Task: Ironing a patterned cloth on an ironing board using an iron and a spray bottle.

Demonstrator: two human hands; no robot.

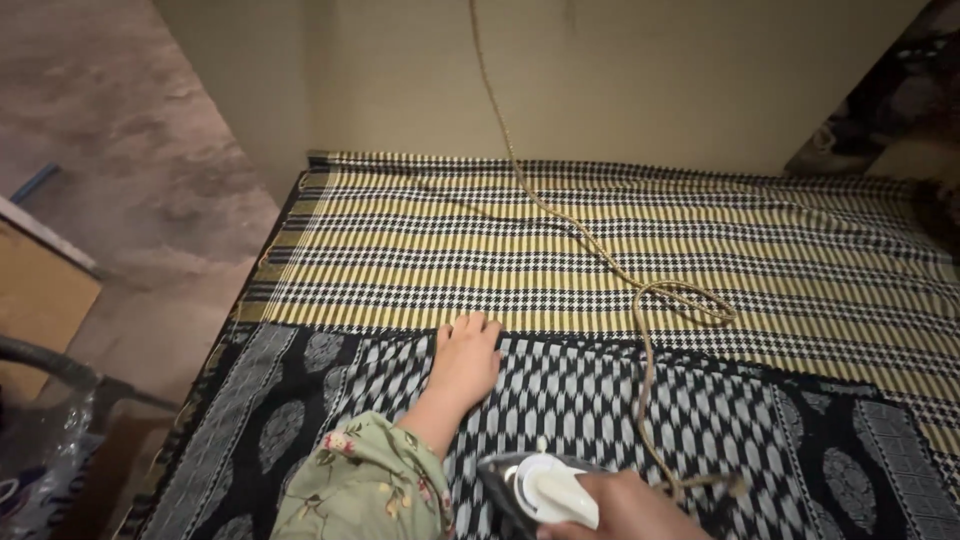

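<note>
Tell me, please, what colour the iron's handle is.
White handle, gripped by the right hand; head view.

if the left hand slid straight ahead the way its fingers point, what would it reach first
The left hand lies flat on the black-and-white patterned cloth, fingertips at its edge. Straight ahead it would first meet the yellow checked cloth; the wall lies beyond.

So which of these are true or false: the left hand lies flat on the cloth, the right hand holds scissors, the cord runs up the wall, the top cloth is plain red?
1. The left hand lies flat on the black cloth. True.
2. The right hand holds scissors. False: it grips an iron.
3. The cord runs up toward the wall. True.
4. The cloth under the black one is plain red. False: that yellow cloth has a black-and-white check pattern.
</note>
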